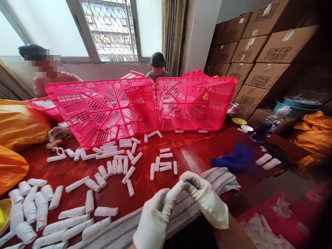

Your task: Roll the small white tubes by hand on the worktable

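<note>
A short white roll (173,192) is held at a slant between my two hands, above a striped towel (181,216) at the table's near edge. My left hand (155,218), in a white glove, is closed round the roll's lower left end. At its upper right end, the fingers of my right hand (204,197), gloved too, pinch it. Many similar white rolls (75,221) lie on the red table (192,157), some in a heap at the left. A small group of rolls (166,164) lies just beyond my hands.
Two pink baskets (121,107) lie on their sides across the table. A blue cloth (234,158) and a bottle of dark liquid (268,126) are at the right. Two people (157,65) sit beyond the baskets. Cartons (259,52) are stacked at the back right.
</note>
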{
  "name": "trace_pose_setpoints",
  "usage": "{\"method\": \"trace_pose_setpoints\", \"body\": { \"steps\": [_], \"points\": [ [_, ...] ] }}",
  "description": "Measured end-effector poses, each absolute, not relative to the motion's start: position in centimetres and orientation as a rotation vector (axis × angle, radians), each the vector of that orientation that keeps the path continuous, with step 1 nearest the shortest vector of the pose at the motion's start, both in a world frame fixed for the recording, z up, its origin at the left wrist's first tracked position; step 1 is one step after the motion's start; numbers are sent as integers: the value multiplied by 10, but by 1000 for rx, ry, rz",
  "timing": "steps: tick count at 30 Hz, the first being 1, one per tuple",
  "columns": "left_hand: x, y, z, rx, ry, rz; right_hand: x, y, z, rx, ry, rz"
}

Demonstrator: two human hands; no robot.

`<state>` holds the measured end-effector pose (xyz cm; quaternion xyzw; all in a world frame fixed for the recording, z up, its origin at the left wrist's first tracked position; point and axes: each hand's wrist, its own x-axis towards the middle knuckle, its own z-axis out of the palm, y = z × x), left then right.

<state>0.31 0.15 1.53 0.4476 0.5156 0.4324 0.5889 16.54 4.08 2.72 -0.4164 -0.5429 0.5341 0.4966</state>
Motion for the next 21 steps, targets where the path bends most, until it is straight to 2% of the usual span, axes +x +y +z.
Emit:
{"method": "trace_pose_setpoints", "body": {
  "steps": [3, 9, 12, 14, 17, 21],
  "points": [
    [10, 2, 18, 1156, 1302, 1100, 166, 39, 22, -1074, -1261, 1244],
    [0, 3, 28, 477, 498, 615, 172, 36, 34, -776, -1463, 1230],
    [6, -1, 28, 446, 435, 596, 173, 28, 38, -791, -1544, 1296],
    [15, -5, 25, 647, 604, 672, 179, 17, 32, -936, -1512, 1323],
    [17, -5, 17, 1253, 1013, 727, 209, -8, 11, -1334, -1373, 1270],
    [-18, 33, 9, 1904, 1639, 695, 267, -34, 2, -1894, -1492, 896]
  ]
}}
